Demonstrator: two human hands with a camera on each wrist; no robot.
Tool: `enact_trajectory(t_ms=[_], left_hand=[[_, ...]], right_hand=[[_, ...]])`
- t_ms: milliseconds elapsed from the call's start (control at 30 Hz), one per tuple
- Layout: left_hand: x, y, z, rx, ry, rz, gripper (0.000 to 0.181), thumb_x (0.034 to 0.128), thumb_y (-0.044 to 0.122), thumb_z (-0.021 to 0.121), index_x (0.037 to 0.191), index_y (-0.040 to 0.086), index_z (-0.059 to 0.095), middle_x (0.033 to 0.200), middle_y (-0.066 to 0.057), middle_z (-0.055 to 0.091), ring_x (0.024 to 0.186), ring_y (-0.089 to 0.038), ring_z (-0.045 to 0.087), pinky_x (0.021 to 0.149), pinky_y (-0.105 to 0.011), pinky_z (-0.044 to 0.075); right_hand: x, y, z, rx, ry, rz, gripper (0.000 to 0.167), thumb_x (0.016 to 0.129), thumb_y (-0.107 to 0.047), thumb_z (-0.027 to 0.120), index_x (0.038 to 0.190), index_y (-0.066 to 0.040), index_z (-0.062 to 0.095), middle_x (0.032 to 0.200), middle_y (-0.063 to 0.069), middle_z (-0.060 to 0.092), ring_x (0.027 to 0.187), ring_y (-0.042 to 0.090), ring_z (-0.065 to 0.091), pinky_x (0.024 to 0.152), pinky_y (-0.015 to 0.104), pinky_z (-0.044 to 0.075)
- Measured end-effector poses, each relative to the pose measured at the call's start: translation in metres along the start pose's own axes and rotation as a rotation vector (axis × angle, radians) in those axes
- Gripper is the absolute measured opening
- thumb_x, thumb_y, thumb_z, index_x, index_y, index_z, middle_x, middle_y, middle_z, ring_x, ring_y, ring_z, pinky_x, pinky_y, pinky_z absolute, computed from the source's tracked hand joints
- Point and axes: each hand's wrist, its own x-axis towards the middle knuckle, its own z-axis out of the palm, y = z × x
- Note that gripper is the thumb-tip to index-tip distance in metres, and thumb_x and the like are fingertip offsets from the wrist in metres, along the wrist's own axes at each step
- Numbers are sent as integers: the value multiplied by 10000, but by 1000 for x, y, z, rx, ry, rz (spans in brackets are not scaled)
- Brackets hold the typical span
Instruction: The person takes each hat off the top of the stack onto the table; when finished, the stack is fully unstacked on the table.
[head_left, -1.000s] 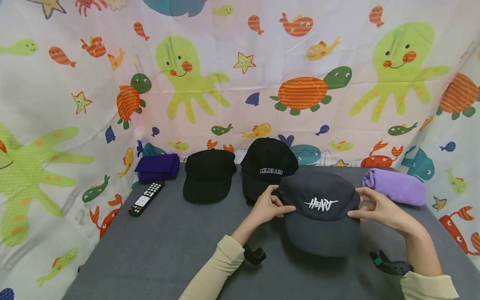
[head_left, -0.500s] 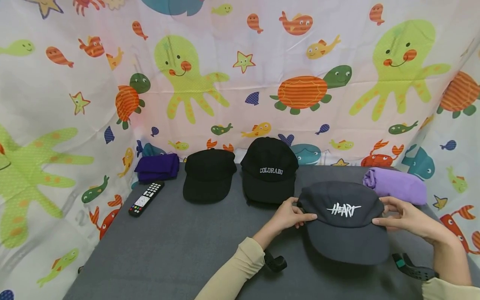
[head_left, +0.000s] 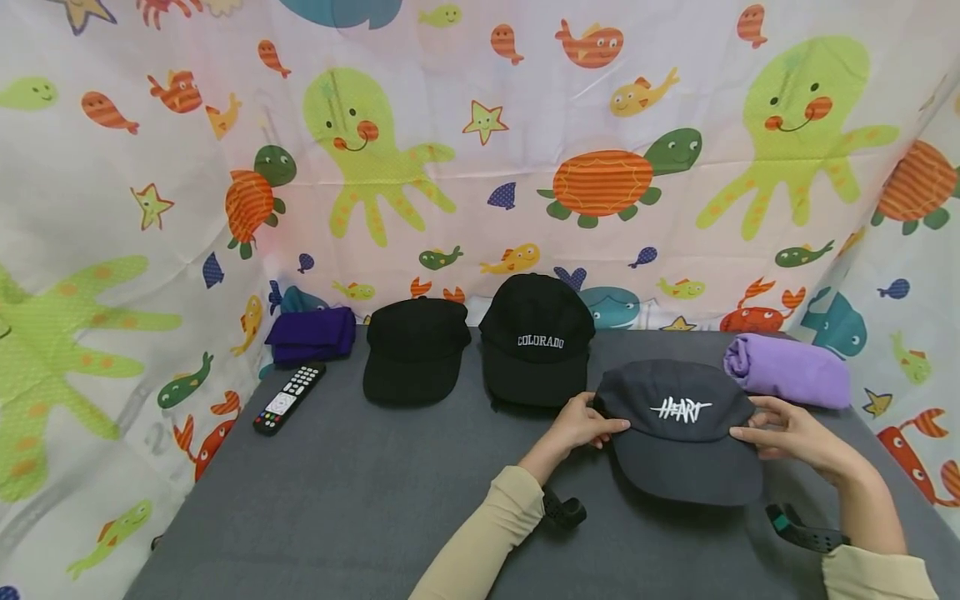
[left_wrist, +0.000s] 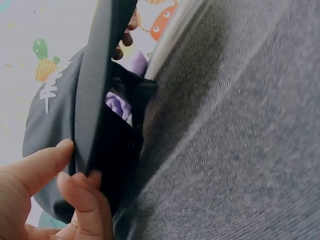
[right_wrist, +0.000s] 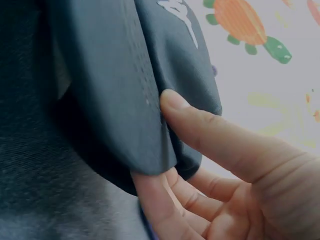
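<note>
A dark grey cap [head_left: 678,450] with white "HEART" lettering is held between two hands at the right of the table, brim toward the person. The left hand [head_left: 579,427] pinches its left side, thumb on the front. On the other side the right hand [head_left: 797,432] grips the edge with thumb in front. In the left wrist view, the left hand's thumb and fingers [left_wrist: 85,200] close on the cap [left_wrist: 90,115] where brim meets crown. The right wrist view has the right thumb on the cap [right_wrist: 115,90] and fingers beneath it.
Behind stand a black "COLORADO" cap [head_left: 536,342] and a plain black cap [head_left: 415,350]. A folded dark purple cloth [head_left: 311,335] and a remote [head_left: 289,398] lie at the left. A rolled lilac cloth [head_left: 787,371] is at the back right, near the printed curtain.
Both hands have carried the grey cap right, away from the front of the COLORADO cap, which now shows more fully. Over the last half second the cap has shifted slightly left and its brim rose in view.
</note>
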Motion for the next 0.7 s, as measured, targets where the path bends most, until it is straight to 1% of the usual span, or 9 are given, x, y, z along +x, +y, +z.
enact_trajectory(t_ms=[100,200,367,467,533,600,633,700], left_hand=[[4,-2,1,1,7,2,780,783,187,755,1410,21,323,624,-15,601,433,-95,500,474,-238,481],[6,-4,2,-13,21,5,798,789,166,748,1430,17,296,659,-36,629,455,-92,522,495,-248,504],[6,-7,3,-48,25,19,809,793,130,739,1443,19,270,757,-61,667,530,-113,592,549,-279,541],[4,-7,2,-65,19,15,822,789,109,741,1450,29,260,844,-51,649,609,-174,645,584,-291,551],[2,-6,2,-35,10,16,838,788,115,743,1457,32,246,922,-56,632,656,-214,665,605,-293,552],[0,-3,1,30,-1,12,862,787,141,748,1467,49,226,1008,-67,615,698,-231,670,624,-290,544],[-1,-2,2,81,-9,14,877,787,164,751,1473,58,216,1054,-69,606,729,-213,668,635,-280,537],[-4,1,3,209,-30,23,902,787,223,753,1482,84,196,1165,-64,580,838,-178,658,680,-256,521]], right_hand=[[4,4,3,10,4,26,851,899,-317,608,1393,160,106,1056,202,553,845,126,605,747,375,545],[8,8,7,15,10,44,881,896,-346,607,1393,169,92,1081,217,557,865,142,607,759,381,541],[13,14,11,-2,49,21,854,888,-327,624,1385,170,138,1027,160,598,847,135,615,733,346,547],[15,15,14,-6,67,5,837,888,-306,629,1387,166,151,1022,188,605,833,117,622,727,331,547],[16,16,16,-15,73,-4,835,888,-303,631,1391,163,155,1040,215,599,824,92,618,726,318,546],[17,17,17,-17,80,-18,821,891,-282,630,1392,165,156,1034,215,602,804,61,610,715,299,544],[17,18,17,-24,86,-25,815,892,-271,630,1392,165,157,1028,206,606,791,46,605,705,287,543],[17,19,18,-36,104,-37,818,888,-261,636,1398,157,151,1003,180,616,770,32,602,687,264,538]])
